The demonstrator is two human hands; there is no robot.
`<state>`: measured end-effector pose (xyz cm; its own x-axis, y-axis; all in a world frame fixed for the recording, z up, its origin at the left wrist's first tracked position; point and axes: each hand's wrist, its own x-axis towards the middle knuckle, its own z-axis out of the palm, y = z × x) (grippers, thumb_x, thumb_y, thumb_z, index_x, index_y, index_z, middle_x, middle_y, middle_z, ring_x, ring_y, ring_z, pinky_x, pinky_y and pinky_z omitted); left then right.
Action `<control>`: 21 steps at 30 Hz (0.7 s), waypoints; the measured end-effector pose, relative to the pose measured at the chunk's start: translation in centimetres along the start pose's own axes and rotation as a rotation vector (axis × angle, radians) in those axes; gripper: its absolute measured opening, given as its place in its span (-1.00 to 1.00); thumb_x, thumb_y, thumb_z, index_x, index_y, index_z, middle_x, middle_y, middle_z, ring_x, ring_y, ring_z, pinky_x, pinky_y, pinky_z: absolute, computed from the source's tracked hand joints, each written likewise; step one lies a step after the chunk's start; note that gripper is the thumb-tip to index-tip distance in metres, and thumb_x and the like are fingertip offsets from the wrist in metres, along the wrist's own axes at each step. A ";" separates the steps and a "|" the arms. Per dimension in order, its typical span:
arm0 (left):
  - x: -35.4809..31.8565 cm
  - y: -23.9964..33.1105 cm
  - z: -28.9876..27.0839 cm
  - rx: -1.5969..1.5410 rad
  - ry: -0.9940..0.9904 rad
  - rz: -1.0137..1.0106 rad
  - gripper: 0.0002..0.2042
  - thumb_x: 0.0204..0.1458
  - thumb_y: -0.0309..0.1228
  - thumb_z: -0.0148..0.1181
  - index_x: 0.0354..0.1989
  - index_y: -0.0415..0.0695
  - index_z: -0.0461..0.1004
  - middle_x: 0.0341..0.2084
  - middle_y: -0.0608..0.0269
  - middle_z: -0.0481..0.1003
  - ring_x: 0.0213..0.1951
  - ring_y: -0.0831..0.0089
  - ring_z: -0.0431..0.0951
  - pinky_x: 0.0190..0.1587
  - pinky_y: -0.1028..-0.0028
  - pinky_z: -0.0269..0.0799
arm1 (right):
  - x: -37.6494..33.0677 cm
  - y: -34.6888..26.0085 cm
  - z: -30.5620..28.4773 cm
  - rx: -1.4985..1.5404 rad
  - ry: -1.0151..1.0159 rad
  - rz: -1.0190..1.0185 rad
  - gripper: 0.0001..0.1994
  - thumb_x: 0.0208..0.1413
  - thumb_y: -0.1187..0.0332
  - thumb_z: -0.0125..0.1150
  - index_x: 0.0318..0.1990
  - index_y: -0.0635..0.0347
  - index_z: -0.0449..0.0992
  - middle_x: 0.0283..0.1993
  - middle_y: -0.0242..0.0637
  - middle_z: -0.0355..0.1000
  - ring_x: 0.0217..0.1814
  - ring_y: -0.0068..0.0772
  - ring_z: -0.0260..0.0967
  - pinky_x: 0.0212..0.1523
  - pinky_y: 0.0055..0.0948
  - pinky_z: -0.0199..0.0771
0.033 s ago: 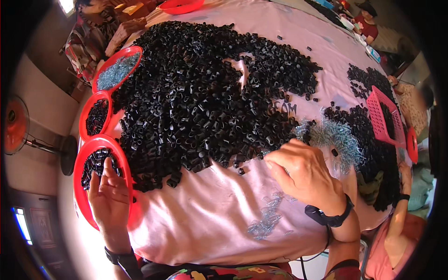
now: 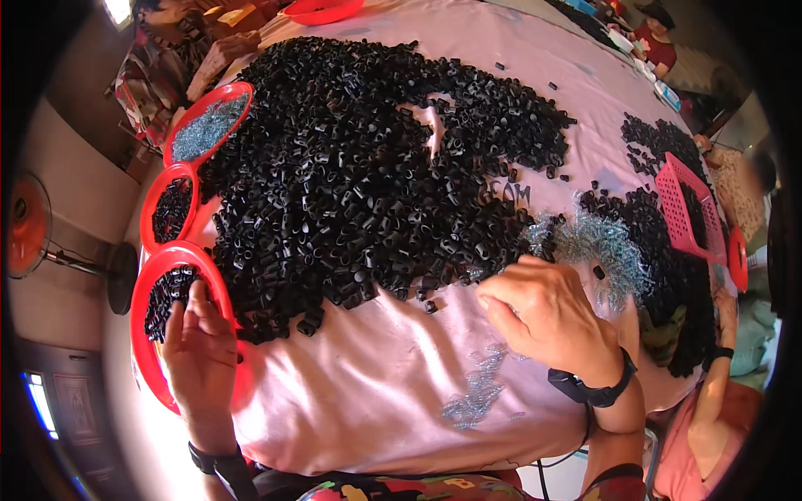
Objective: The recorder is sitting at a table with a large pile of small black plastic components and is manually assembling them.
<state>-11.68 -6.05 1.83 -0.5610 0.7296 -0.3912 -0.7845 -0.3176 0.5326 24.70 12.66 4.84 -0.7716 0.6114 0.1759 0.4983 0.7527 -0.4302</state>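
Note:
My left hand (image 2: 203, 359) is palm up at the near red basin (image 2: 220, 288), thumb and fingers apart, with nothing visible in it. Its fingertips are over small black plastic pieces (image 2: 170, 292) in the basin. My right hand (image 2: 543, 313) is closed, knuckles up, just above the pink cloth (image 2: 359, 401). Its fingertips are curled out of sight, so whatever it holds is hidden. Beyond it spreads a big heap of hollow black plastic parts (image 2: 351, 175). Tiny metal springs (image 2: 606, 246) lie in a patch to its right; more loose springs (image 2: 478, 392) are scattered nearer me.
Farther along the left edge stand a smaller red basin (image 2: 148, 219) of black pieces and another red basin (image 2: 170, 142) of springs. A pink basket (image 2: 672, 204) stands at right. Other people sit around the table; one person's arm (image 2: 717, 376) is at the right. A fan (image 2: 33, 221) stands left.
My left hand's fingers have drawn back slightly toward me and bent a little. My right hand has shifted very slightly down and stays closed.

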 end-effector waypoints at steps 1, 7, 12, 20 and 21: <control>-0.7 -1.0 1.2 0.103 -0.091 -0.037 -0.63 0.45 -0.20 0.03 0.22 -0.23 0.47 -0.23 0.29 0.64 -0.34 0.50 0.60 -0.32 0.54 0.51 | -0.4 0.3 0.0 -0.003 -0.051 -0.014 -0.89 0.14 0.36 0.35 -0.38 0.17 0.62 -0.47 -0.18 0.54 -0.40 -0.05 0.50 -0.30 -0.16 0.49; -2.5 -6.7 6.8 0.880 -0.365 -0.187 -0.73 0.41 -0.29 0.11 -0.01 -0.26 0.61 -0.38 0.26 0.64 -0.37 0.57 0.58 -0.31 0.56 0.46 | -1.3 -0.2 -0.4 -0.032 -0.324 -0.026 -0.86 0.08 0.36 0.37 -0.44 0.18 0.59 -0.49 -0.20 0.51 -0.36 -0.07 0.52 -0.30 -0.12 0.49; -2.4 -10.7 9.8 1.541 -0.905 0.184 -0.74 0.33 -0.50 0.19 0.15 -0.23 0.58 -0.24 0.10 0.63 -0.32 0.36 0.65 -0.21 0.41 0.56 | -0.9 0.2 0.2 -0.075 -0.285 -0.026 -0.85 0.08 0.35 0.37 -0.43 0.20 0.56 -0.46 -0.19 0.51 -0.33 -0.05 0.52 -0.27 -0.11 0.50; -1.0 -14.4 8.3 1.791 -1.075 0.559 -0.65 0.00 -0.59 0.31 0.01 -0.15 0.60 -0.18 0.05 0.48 -0.15 0.02 0.60 -0.18 0.16 0.61 | 0.3 0.4 0.6 0.231 -0.095 0.010 -0.93 0.09 0.47 0.36 -0.29 0.25 0.62 -0.40 -0.14 0.55 -0.30 -0.02 0.54 -0.27 -0.13 0.54; -0.9 -14.4 8.2 1.789 -1.075 0.554 -0.65 0.00 -0.59 0.31 0.01 -0.15 0.60 -0.18 0.05 0.48 -0.15 0.02 0.60 -0.18 0.16 0.61 | 0.3 0.6 0.9 0.241 -0.072 0.016 -0.93 0.11 0.46 0.33 -0.27 0.23 0.61 -0.38 -0.11 0.57 -0.28 0.00 0.56 -0.25 -0.10 0.55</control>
<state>2.27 2.84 0.69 0.2451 0.9606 0.1308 0.7425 -0.2727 0.6118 24.41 13.03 3.85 -0.7948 0.5974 0.1069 0.4090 0.6574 -0.6328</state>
